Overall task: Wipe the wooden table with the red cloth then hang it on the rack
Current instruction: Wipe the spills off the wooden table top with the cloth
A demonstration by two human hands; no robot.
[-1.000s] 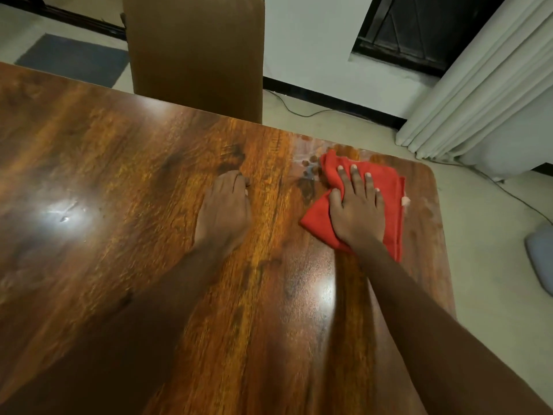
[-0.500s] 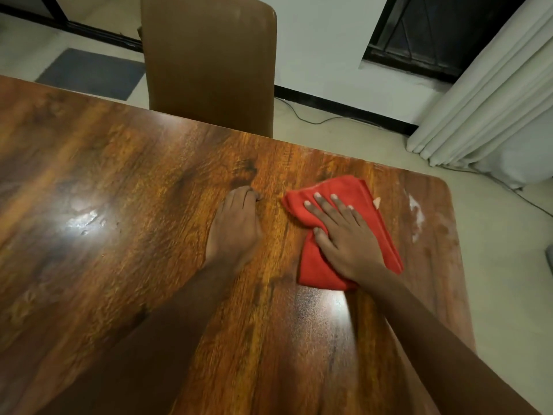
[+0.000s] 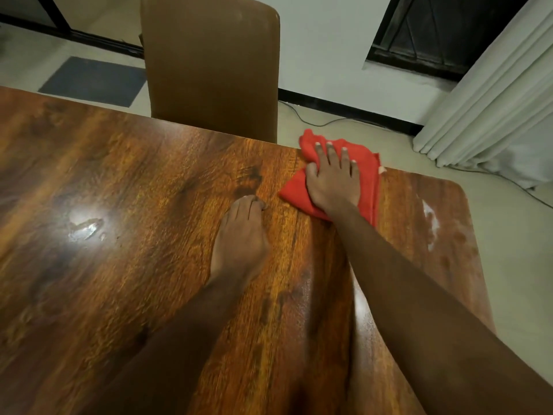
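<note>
The red cloth (image 3: 366, 175) lies bunched at the far edge of the wooden table (image 3: 119, 205), partly over the edge. My right hand (image 3: 332, 181) presses flat on it with straight, spread fingers. My left hand (image 3: 242, 235) rests on the bare wood just left of the cloth, not touching it, fingertips bent down onto the surface. A wet smear (image 3: 85, 229) glints at the table's left, and a whitish streak (image 3: 431, 223) marks the right end. No rack is in view.
A brown chair (image 3: 212, 64) is pushed against the far table edge, left of the cloth. White curtains (image 3: 490, 94) hang at the right. A cable (image 3: 314, 121) runs along the floor, and a grey mat (image 3: 92, 80) lies at the far left.
My right hand has pushed the red cloth away from me to the far table edge, bunching it. My left hand has stayed in place on the wood.
</note>
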